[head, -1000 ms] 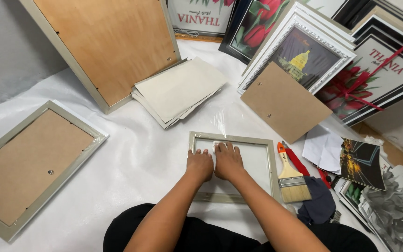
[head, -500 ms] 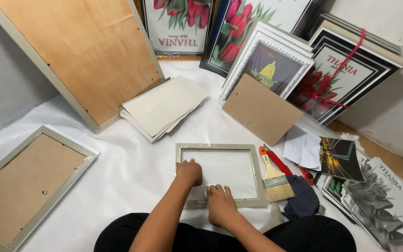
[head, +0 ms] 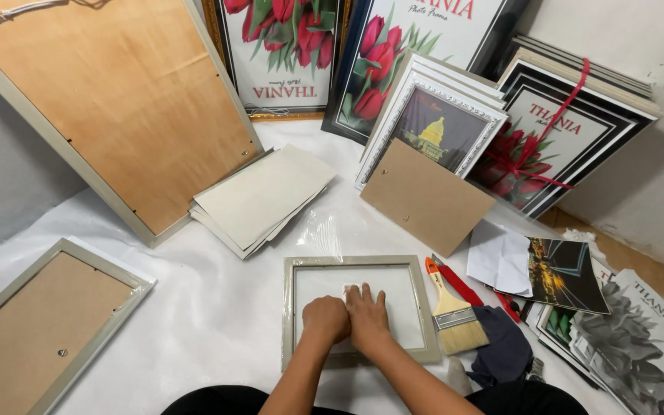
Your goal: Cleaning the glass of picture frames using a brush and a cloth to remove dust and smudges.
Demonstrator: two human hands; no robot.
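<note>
A small pale grey picture frame (head: 430, 307) lies flat on the white sheet in front of me, with a pane inside it. Both my hands rest side by side on the pane near its middle. My left hand (head: 324, 319) is curled into a loose fist. My right hand (head: 367, 313) lies flat with its fingers spread on the pane. A small white scrap (head: 347, 290) shows at the fingertips between the two hands; I cannot tell which hand holds it.
A paintbrush with an orange handle (head: 449, 307) and a dark cloth (head: 501, 350) lie right of the frame. A brown backing board (head: 424, 196), a stack of grey boards (head: 259, 198), a face-down frame (head: 32, 323) and leaning framed flower prints (head: 562, 138) surround it.
Half a second ago my hands were apart, the right one lower on the frame. Now they are together at the pane's middle. The view has shifted a little.
</note>
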